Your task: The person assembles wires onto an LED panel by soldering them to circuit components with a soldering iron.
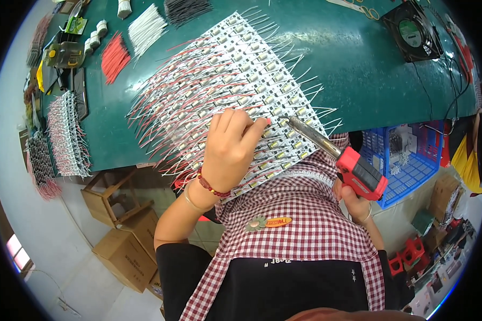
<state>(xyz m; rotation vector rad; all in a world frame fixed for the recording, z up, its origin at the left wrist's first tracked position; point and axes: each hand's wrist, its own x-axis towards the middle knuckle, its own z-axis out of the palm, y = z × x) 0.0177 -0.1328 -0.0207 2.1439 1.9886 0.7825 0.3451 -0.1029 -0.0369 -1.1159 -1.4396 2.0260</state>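
A white panel of small circuit boards (250, 49) lies at the front edge of the green table, rows of pale components across it. Red and white wires (168, 101) fan out from its left side, and bare-looking pale wires stick out on the right. Over the lower part of the panel, my left hand (231, 140) is closed in a pinch; a small red spot shows at the thumb tip, and what the fingers hold is too small to make out. My right hand (353, 202) grips a red and black soldering gun (361, 174). Its metal tip points at the panel, close to my left thumb.
On the green table (353, 59) lie bundles of red wires (114, 58), white wires (147, 29) and black wires (187, 10). A black fan (412, 32) stands at the far right. Finished-looking wired panels (68, 134) sit left. A blue crate (409, 179) is below right; cardboard boxes (124, 259) stand lower left.
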